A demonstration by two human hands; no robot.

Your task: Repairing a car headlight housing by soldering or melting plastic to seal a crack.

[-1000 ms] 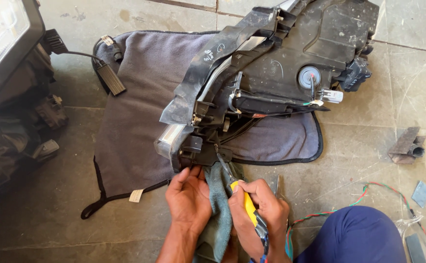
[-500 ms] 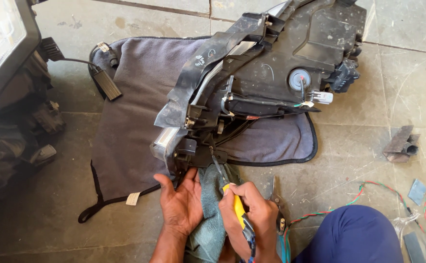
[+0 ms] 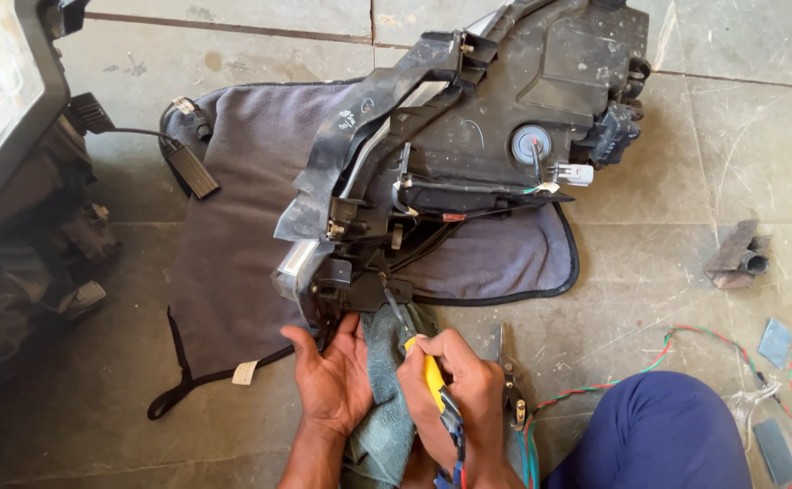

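A large black car headlamp housing (image 3: 486, 136) lies back side up on a grey mat (image 3: 233, 235) on the floor. My right hand (image 3: 464, 398) grips a screwdriver (image 3: 432, 380) with a yellow and blue handle; its shaft points up into the housing's lower bracket (image 3: 360, 290). My left hand (image 3: 328, 380) lies flat with fingers spread against that bracket's lower edge, resting on a grey-green cloth (image 3: 387, 398) that sits between both hands.
A second dark lamp unit (image 3: 16, 181) stands at the left edge, with a black plug on a cable (image 3: 188, 167). Pliers (image 3: 509, 380) lie by my right hand. Twisted red and green wires (image 3: 686, 353), a small metal part (image 3: 735, 254) and my blue-clad knee (image 3: 658, 435) are at the right.
The view has drifted slightly, so the housing sits a little lower left. Both hands stay at the bracket; the screwdriver tip has pushed further up into it.
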